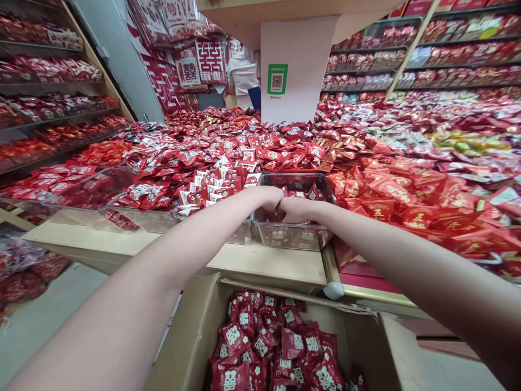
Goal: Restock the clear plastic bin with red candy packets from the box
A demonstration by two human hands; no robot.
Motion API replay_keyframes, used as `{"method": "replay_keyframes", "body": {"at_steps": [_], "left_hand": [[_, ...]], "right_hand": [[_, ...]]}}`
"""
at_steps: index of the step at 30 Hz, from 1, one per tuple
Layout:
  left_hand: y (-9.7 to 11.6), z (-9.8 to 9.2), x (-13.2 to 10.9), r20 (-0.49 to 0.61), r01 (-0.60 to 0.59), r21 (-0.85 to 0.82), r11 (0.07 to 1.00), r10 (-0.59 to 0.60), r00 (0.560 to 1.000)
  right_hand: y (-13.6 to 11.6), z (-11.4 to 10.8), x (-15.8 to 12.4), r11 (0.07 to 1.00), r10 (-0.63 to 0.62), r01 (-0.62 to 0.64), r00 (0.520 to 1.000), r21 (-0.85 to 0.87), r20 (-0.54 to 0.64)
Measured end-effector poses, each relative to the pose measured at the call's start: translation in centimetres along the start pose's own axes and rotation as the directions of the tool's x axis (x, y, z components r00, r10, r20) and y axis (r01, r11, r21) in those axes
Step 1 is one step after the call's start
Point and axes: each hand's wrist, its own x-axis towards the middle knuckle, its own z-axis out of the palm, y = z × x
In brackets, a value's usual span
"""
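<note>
Both hands are together inside a clear plastic bin (291,239) on the counter, touching each other. My left hand (270,197) bends downward with its fingers curled and mostly hidden. My right hand (296,209) is closed beside it, its fingers folded in; what lies in either hand is hidden. Small dark red packets (313,193) with white print sit low in the bin behind the hands. Below, an open cardboard box (195,331) holds many similar dark red packets (264,342) with white double-happiness characters.
White-and-red packets (214,187) fill the bin to the left. Bright red packets (407,201) are heaped at the right. A white pillar (297,65) with a green QR sign (277,80) rises behind. Stocked shelves (52,76) line the walls. A person in white (243,73) stands at the back.
</note>
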Motion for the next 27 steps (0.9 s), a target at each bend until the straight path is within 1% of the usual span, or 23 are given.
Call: {"method": "replay_keyframes", "body": {"at_steps": [3, 5, 7, 8, 10, 12, 13, 15, 18, 21, 23, 24, 27], "left_hand": [[0.2, -0.4, -0.8, 0.093, -0.036, 0.035, 0.999, 0.032, 0.995], [0.4, -0.4, -1.2, 0.150, -0.045, 0.052, 0.998, 0.037, 0.988], [0.6, -0.2, -1.5, 0.173, -0.037, 0.079, 0.996, 0.023, 0.985], [0.8, -0.2, -1.5, 0.168, -0.027, 0.100, 0.995, 0.010, 0.986], [1.0, -0.2, -1.7, 0.131, 0.000, 0.149, 0.989, -0.020, 0.991], [1.1, -0.3, -1.8, 0.074, 0.033, 0.197, 0.980, -0.048, 0.996], [1.2, -0.4, -1.8, 0.047, 0.047, 0.216, 0.975, -0.059, 0.997], [1.2, -0.7, -1.9, 0.004, 0.074, 0.240, 0.968, -0.077, 0.997], [1.1, -0.9, -1.6, -0.032, 0.112, 0.247, 0.962, -0.107, 0.994], [0.9, -0.8, -0.9, -0.037, 0.130, 0.227, 0.965, -0.125, 0.992], [1.0, -0.7, -0.5, -0.034, 0.122, 0.214, 0.969, -0.118, 0.992], [1.0, -0.7, -0.3, -0.036, 0.116, 0.210, 0.971, -0.111, 0.993], [1.3, -0.8, 0.1, -0.050, 0.080, 0.189, 0.979, -0.071, 0.996]], "right_hand": [[0.6, 0.2, 0.1, 0.997, -0.040, 0.040, 0.999, 0.063, 0.002], [1.1, 0.0, 0.2, 0.993, -0.061, 0.058, 0.998, 0.100, 0.026], [1.6, -0.5, 0.2, 0.992, -0.032, 0.026, 0.998, 0.119, 0.051], [1.8, -0.7, 0.2, 0.994, 0.003, -0.008, 0.999, 0.110, 0.044], [2.1, -1.1, 0.3, 0.995, 0.085, -0.083, 0.996, 0.049, -0.032], [2.2, -1.2, 0.5, 0.993, 0.113, -0.117, 0.985, -0.024, -0.129], [2.3, -1.1, 0.7, 0.992, 0.110, -0.119, 0.982, -0.051, -0.151], [2.2, -0.7, 0.9, 0.990, 0.103, -0.114, 0.986, -0.084, -0.129], [2.1, -0.1, 1.2, 0.991, 0.090, -0.094, 0.995, -0.092, -0.052], [2.2, 0.4, 1.2, 0.999, 0.020, -0.021, 1.000, -0.048, -0.018], [2.2, 0.6, 1.3, 0.999, 0.000, -0.001, 1.000, -0.033, -0.018], [2.1, 0.6, 1.4, 0.999, 0.012, -0.012, 1.000, -0.030, -0.021], [1.8, 0.6, 1.6, 0.995, 0.096, -0.096, 0.995, -0.033, -0.005]]}}
